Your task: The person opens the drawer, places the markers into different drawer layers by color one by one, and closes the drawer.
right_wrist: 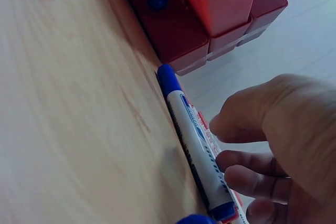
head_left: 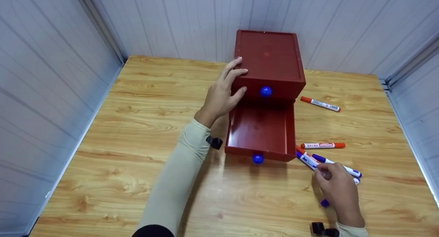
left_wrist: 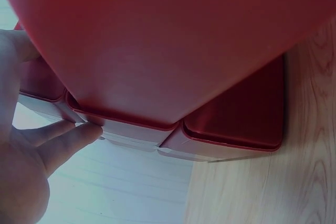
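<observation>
A dark red drawer cabinet stands by the back wall. Its middle drawer is pulled out toward me, the bare floor of it showing. My left hand rests against the cabinet's left side, two fingertips over the top edge and the thumb near the front. To the right of the drawer, my right hand hovers low over several markers. Its bent fingers are right beside a blue marker, with a gap between thumb and fingers. Against that marker lies a red marker, partly covered in the right wrist view.
Another blue marker lies beyond my right hand, and a purple cap pokes out beside it. Two red-capped markers lie farther back, right of the cabinet. Pale panel walls enclose the wooden table.
</observation>
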Action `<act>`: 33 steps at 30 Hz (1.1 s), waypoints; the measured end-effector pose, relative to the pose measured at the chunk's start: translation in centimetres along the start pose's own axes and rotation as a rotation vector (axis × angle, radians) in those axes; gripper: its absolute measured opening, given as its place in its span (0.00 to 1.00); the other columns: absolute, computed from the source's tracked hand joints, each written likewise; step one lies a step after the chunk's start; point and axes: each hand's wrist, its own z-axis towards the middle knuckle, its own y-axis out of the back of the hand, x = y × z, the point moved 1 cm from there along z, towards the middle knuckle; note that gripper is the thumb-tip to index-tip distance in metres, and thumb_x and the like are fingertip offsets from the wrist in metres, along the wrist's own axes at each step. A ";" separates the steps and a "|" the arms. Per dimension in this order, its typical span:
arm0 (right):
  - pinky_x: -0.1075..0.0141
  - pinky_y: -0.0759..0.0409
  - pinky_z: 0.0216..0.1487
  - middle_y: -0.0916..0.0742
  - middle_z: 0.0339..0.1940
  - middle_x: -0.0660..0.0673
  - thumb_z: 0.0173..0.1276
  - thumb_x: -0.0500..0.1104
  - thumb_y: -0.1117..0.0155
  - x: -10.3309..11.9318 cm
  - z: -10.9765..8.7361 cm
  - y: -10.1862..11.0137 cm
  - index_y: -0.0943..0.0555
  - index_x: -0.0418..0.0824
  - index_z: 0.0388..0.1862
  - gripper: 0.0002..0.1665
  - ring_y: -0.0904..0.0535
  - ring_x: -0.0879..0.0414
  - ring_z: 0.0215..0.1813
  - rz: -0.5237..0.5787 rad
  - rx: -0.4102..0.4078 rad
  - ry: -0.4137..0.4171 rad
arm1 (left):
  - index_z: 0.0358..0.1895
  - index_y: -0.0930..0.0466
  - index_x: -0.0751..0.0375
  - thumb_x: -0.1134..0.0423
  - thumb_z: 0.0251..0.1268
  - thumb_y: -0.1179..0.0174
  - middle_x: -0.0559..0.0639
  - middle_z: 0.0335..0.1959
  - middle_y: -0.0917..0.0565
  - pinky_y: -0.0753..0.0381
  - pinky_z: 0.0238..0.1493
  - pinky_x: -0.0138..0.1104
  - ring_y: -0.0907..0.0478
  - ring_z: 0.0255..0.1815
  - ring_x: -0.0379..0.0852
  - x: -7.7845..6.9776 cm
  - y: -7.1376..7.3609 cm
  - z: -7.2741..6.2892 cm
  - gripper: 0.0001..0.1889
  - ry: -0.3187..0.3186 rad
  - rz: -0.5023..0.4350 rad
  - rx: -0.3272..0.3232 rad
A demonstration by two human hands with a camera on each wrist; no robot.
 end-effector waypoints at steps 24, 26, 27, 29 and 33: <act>0.52 0.26 0.35 0.18 0.35 0.41 0.58 0.38 0.26 0.7 0.3 -0.9 0.13 0.34 0.44 0.15 0.23 0.47 0.36 -0.075 0.063 0.005 | 0.64 0.27 0.52 0.58 0.69 0.40 0.42 0.77 0.40 0.22 0.36 0.40 0.43 0.74 0.34 0.0 -0.1 -0.1 0.22 0.021 -0.005 0.012; 0.51 0.26 0.35 0.18 0.35 0.40 0.58 0.38 0.26 0.7 0.3 -0.9 0.13 0.34 0.46 0.16 0.23 0.47 0.36 -0.080 0.081 -0.005 | 0.64 0.27 0.52 0.58 0.68 0.39 0.43 0.77 0.39 0.21 0.37 0.40 0.43 0.74 0.34 0.0 -0.1 -0.2 0.22 0.019 -0.005 0.009; 0.51 0.26 0.36 0.18 0.35 0.40 0.58 0.38 0.26 0.7 0.3 -0.9 0.13 0.34 0.46 0.16 0.23 0.47 0.36 -0.082 0.088 -0.008 | 0.64 0.27 0.52 0.58 0.68 0.39 0.43 0.77 0.39 0.21 0.38 0.40 0.42 0.74 0.34 0.0 -0.1 -0.2 0.22 0.018 -0.004 0.007; 0.52 0.26 0.35 0.19 0.35 0.40 0.58 0.38 0.27 0.8 0.3 -0.9 0.13 0.33 0.46 0.17 0.23 0.47 0.36 -0.084 0.091 -0.011 | 0.64 0.27 0.52 0.58 0.68 0.39 0.43 0.77 0.39 0.21 0.38 0.40 0.42 0.74 0.34 0.0 -0.1 -0.1 0.22 0.015 -0.006 0.005; 0.53 0.27 0.33 0.20 0.33 0.41 0.58 0.38 0.26 0.8 0.4 -1.0 0.13 0.33 0.46 0.17 0.25 0.47 0.34 -0.086 0.064 0.006 | 0.64 0.27 0.52 0.59 0.67 0.38 0.44 0.77 0.38 0.22 0.37 0.40 0.42 0.74 0.34 0.0 -0.1 0.0 0.22 0.012 -0.008 -0.002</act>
